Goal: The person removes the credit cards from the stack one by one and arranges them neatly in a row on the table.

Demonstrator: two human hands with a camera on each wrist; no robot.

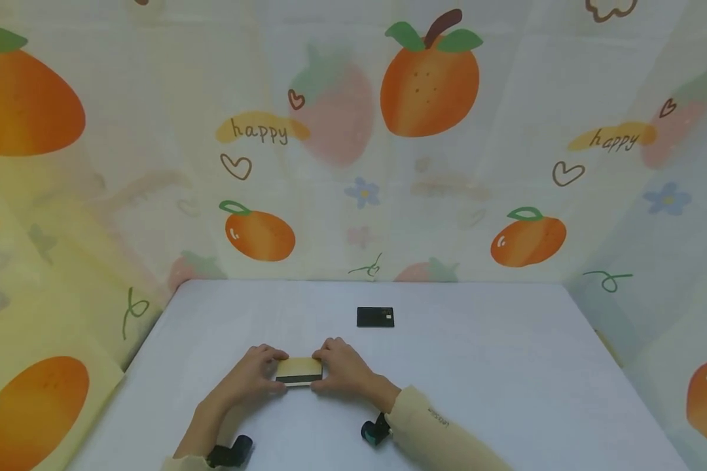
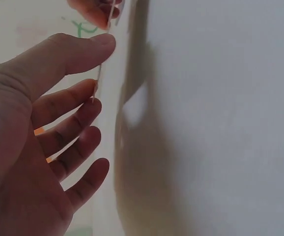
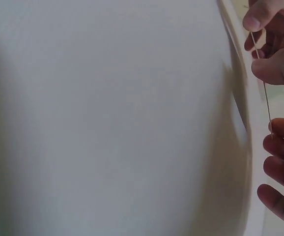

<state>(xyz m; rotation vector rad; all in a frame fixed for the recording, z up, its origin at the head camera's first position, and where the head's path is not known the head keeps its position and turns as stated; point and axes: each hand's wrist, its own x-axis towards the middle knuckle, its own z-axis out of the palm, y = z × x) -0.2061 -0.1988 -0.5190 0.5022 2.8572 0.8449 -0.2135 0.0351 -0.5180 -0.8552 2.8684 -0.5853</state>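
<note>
1. while the left hand (image 1: 253,374) reaches forward and inward over the white table (image 1: 477,366), its thumb and foremost fingertips pinch the left end of a yellow card (image 1: 294,365), thumb at the near edge, fingertips at the far edge
2. the left wrist view shows the thumb nearly straight and the fingers gently bent with gaps between them; the ring and little fingers are free of the card
3. the right hand (image 1: 344,374) mirrors this from the other side, its forearm slanting in from the lower right, thumb and fingertips pinching the card's right end; the gap between thumb and fingers is only as wide as the card, and its last fingers stand apart from it
4. the yellow card lies between the two hands, near side towards the person, crossed by a dark stripe with a pale band below; no lettering can be made out on it
5. beyond the hands and a little to the right, a black card (image 1: 371,317) lies on the table, with a small pale square near its right end and marks too tiny to read
6. the right sleeve (image 1: 448,435) carries small dark lettering, not surely legible
7. on the fruit-printed backdrop (image 1: 342,19), "happy" is written twice, in dark script over yellow smears
</note>
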